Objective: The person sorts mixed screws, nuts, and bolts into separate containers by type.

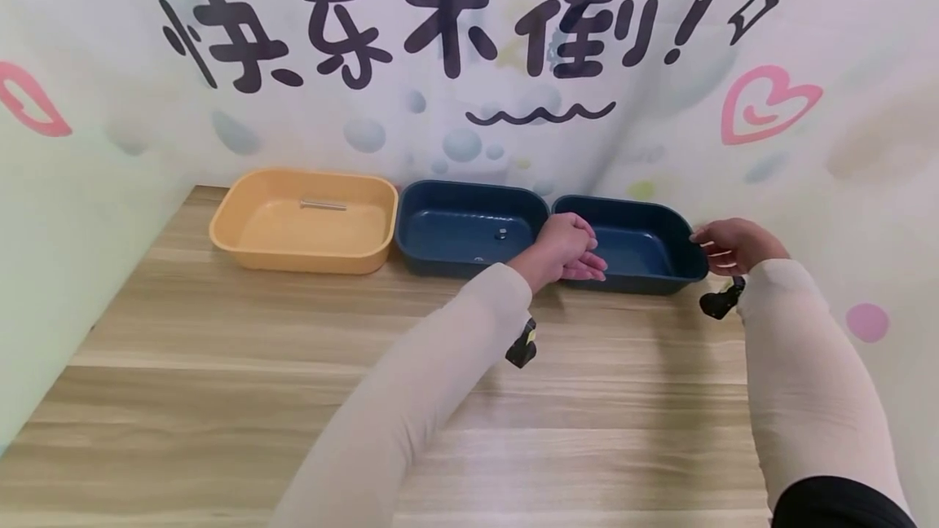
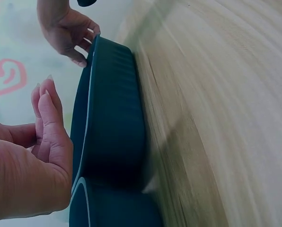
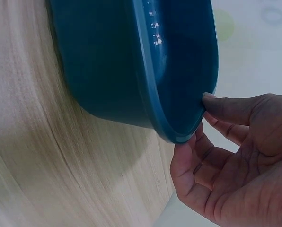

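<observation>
Pinched at its right end between the thumb and fingers of my right hand (image 1: 741, 244) is a dark blue plastic basin (image 1: 634, 249). The right wrist view shows the thumb on the inner side of that rim and the fingertips under the outer edge. My left hand (image 1: 563, 246) hovers over the spot where this basin meets a second blue basin (image 1: 447, 231). Its fingers are extended and hold nothing; whether they touch the rim cannot be told. In the second basin lies a small shiny metal piece (image 1: 501, 233), perhaps a nut.
A yellow basin (image 1: 267, 226) stands left of the blue ones, with a long metal bolt (image 1: 323, 205) inside. All three line up along the back of the wood-grain table (image 1: 242, 365), against a printed cloth (image 1: 411, 125). Black wrist cameras (image 1: 522, 346) hang below both wrists.
</observation>
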A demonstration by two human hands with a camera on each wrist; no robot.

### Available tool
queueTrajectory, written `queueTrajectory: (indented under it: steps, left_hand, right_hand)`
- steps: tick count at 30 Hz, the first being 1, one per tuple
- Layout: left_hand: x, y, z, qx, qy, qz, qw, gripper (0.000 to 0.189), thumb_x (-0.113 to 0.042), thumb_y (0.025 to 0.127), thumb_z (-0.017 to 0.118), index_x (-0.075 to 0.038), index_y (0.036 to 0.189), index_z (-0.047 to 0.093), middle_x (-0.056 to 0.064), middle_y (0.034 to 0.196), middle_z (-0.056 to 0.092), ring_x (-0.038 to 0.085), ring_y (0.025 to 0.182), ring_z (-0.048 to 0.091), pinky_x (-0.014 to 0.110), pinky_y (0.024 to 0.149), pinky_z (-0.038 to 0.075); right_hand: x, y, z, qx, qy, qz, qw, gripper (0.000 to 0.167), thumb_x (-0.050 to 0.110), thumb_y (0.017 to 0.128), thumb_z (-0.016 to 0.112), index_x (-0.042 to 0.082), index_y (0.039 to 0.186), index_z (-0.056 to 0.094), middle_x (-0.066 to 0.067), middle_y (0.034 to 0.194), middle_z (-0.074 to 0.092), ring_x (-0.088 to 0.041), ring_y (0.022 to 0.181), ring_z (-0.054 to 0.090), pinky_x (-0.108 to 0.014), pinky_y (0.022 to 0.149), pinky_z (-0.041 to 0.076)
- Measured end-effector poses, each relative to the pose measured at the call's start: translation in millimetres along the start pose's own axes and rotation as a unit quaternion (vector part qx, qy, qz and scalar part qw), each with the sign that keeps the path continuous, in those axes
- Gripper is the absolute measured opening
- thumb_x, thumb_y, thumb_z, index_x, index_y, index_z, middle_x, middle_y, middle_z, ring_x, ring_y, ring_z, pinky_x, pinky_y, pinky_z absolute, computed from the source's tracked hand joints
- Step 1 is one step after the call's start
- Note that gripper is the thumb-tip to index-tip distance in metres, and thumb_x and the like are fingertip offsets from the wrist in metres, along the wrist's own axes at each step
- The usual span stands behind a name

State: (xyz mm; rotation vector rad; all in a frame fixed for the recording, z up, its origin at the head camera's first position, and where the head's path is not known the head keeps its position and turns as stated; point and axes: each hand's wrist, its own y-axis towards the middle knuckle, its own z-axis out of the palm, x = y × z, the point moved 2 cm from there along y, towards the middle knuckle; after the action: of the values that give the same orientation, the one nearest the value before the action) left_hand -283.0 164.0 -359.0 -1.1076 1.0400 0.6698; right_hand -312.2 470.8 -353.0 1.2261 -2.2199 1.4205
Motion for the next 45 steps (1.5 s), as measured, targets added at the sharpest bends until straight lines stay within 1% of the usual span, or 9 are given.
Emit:
queueTrajectory:
  steps: [5,8,14,21,26,29,37,41,45]
  left_hand:
    - [1.2,1.6,-0.2,0.028,-0.007,0.010,0.9995,0.010,-0.006,0.097,0.056,-0.014,0.091,0.059,0.015,0.068,0.069,0.026,0.055,0.068,0.025,0.045,0.051]
    - [1.2,1.4,-2.0,0.043,-0.005,0.009,0.9990,0.011,-0.005,0.097,0.056,-0.015,0.093,0.059,0.015,0.068,0.069,0.026,0.054,0.068,0.025,0.044,0.051]
    - [1.4,-0.5,-3.5,0.054,0.001,0.007,0.9985,0.011,-0.004,0.097,0.055,-0.014,0.094,0.059,0.016,0.069,0.070,0.027,0.055,0.068,0.025,0.044,0.051]
    - [3.6,0.1,-4.8,0.066,-0.003,0.003,0.9978,0.011,-0.002,0.097,0.054,-0.012,0.095,0.058,0.018,0.069,0.069,0.035,0.066,0.071,0.025,0.043,0.050]
    - [5.2,-0.5,-7.6,0.067,-0.001,0.003,0.9978,0.013,-0.001,0.096,0.053,-0.012,0.094,0.058,0.018,0.067,0.068,0.029,0.056,0.068,0.025,0.042,0.049]
    - [5.5,-2.9,-10.1,0.073,0.002,0.003,0.9973,0.012,-0.002,0.097,0.054,-0.013,0.095,0.059,0.018,0.067,0.068,0.026,0.051,0.066,0.025,0.042,0.049]
    - [10.3,-8.4,-21.4,0.101,0.008,0.000,0.9949,0.010,-0.006,0.097,0.056,-0.015,0.099,0.061,0.018,0.071,0.069,0.025,0.051,0.066,0.027,0.044,0.051]
    - [15.6,-9.9,-31.4,0.107,0.012,0.002,0.9942,0.010,-0.007,0.098,0.056,-0.015,0.101,0.061,0.018,0.071,0.069,0.024,0.051,0.066,0.027,0.044,0.051]
    - [24.3,-13.5,-42.3,0.108,0.014,-0.002,0.9940,0.010,-0.008,0.098,0.056,-0.012,0.105,0.062,0.017,0.071,0.069,0.025,0.053,0.067,0.027,0.044,0.052]
  right_hand:
    - [2,0.0,0,-0.013,-0.006,0.002,0.9999,0.035,0.025,0.104,0.044,-0.003,0.125,0.044,-0.003,0.086,0.057,-0.013,0.074,0.060,-0.026,0.075,0.055]
    - [3,0.8,1,-0.014,-0.008,0.004,0.9999,0.037,0.024,0.104,0.044,-0.004,0.127,0.042,-0.004,0.087,0.057,-0.013,0.074,0.060,-0.026,0.075,0.055]
    - [1,3.5,0,-0.011,-0.009,0.008,0.9999,0.035,0.024,0.104,0.043,-0.003,0.125,0.042,-0.003,0.086,0.057,-0.012,0.074,0.061,-0.026,0.074,0.055]
    - [0,2.3,-1,-0.013,-0.010,0.011,0.9998,0.036,0.024,0.104,0.042,-0.004,0.127,0.041,-0.004,0.087,0.056,-0.014,0.075,0.060,-0.028,0.077,0.054]
    - [1,1.4,0,-0.014,-0.010,0.013,0.9998,0.036,0.024,0.104,0.042,-0.004,0.127,0.041,-0.004,0.088,0.056,-0.014,0.076,0.060,-0.027,0.077,0.055]
    - [2,1.5,1,-0.011,-0.008,0.012,0.9998,0.036,0.024,0.104,0.042,-0.004,0.127,0.041,-0.004,0.088,0.057,-0.014,0.076,0.060,-0.027,0.076,0.055]
    - [3,1.1,1,-0.010,-0.010,0.007,0.9999,0.036,0.024,0.104,0.043,-0.004,0.127,0.041,-0.004,0.088,0.056,-0.015,0.076,0.059,-0.027,0.076,0.055]
    - [3,1.4,1,-0.010,-0.010,0.011,0.9998,0.037,0.025,0.104,0.043,-0.004,0.127,0.041,-0.004,0.088,0.057,-0.015,0.076,0.060,-0.027,0.076,0.055]
    - [2,2.3,2,-0.013,-0.009,0.014,0.9998,0.038,0.026,0.104,0.043,-0.004,0.128,0.041,-0.004,0.087,0.057,-0.014,0.075,0.060,-0.027,0.075,0.055]
